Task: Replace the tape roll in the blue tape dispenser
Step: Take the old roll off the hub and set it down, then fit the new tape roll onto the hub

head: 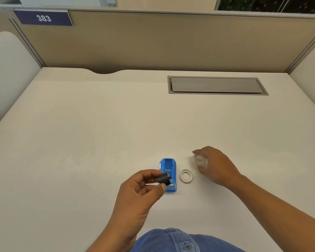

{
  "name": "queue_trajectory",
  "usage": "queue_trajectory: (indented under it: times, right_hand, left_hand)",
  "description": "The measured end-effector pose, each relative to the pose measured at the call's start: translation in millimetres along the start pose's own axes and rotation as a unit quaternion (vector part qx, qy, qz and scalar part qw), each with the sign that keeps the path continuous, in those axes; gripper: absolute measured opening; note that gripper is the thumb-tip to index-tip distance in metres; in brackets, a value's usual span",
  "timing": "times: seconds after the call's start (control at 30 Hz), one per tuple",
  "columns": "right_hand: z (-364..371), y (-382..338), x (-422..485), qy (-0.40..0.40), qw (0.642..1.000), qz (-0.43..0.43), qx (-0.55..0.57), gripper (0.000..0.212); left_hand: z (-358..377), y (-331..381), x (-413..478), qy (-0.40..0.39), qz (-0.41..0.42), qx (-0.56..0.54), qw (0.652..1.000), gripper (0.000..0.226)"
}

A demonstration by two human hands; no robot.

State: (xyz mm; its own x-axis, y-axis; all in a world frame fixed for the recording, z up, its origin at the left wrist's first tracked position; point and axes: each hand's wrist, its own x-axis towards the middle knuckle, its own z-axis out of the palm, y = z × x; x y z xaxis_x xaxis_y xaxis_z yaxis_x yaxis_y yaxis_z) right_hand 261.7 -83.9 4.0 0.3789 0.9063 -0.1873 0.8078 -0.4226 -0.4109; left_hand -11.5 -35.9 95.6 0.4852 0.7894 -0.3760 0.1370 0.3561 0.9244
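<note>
Blue tape dispenser, head view: it lies flat on the pale counter, open side up, just in front of the person. Its cradle appears to hold no roll, though the near end is hidden. Left hand — grip closed on a small black hub, pinched between thumb and fingertips and held just above the dispenser. Right hand — grip closed around a clear tape roll, at or just above the counter, to the right. A white ring, probably the spent core, lies flat between the dispenser and the right hand, touching neither.

Handling, as judged: the roll is light and stiff, its outer face tacky, its sides smooth; best held by the rim, leaving the centre hole free for the hub. The hub is small, hard and likely slippery, so a firm pinch at its body suits it. The dispenser looks like light plastic that may slide when pressed.
</note>
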Motion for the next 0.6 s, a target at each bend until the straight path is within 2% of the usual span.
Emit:
queue_trajectory:
  times: [0.13,0.23,0.43,0.6]
  right_hand:
    - [-17.0,-16.9,-20.7,0.059,0.984,0.011,0.169,0.040]
    - [-33.3,-42.4,-44.9,0.074,0.965,-0.003,0.250,0.034]
    - [-66.4,-85.5,-89.9,0.047,0.925,-0.063,0.371,0.043]
    - [-75.8,-105.1,-105.9,0.036,0.909,-0.090,0.405,0.046]
  left_hand:
    - [-0.2,5.5,-3.7,-0.001,0.022,0.009,1.000,0.030]
    - [0.5,11.5,-5.3,0.008,0.044,0.019,0.999,0.030]
    - [3.2,20.6,-8.8,0.023,0.087,0.065,0.994,0.032]
    - [5.1,23.8,-13.3,0.005,0.088,0.059,0.994,0.030]
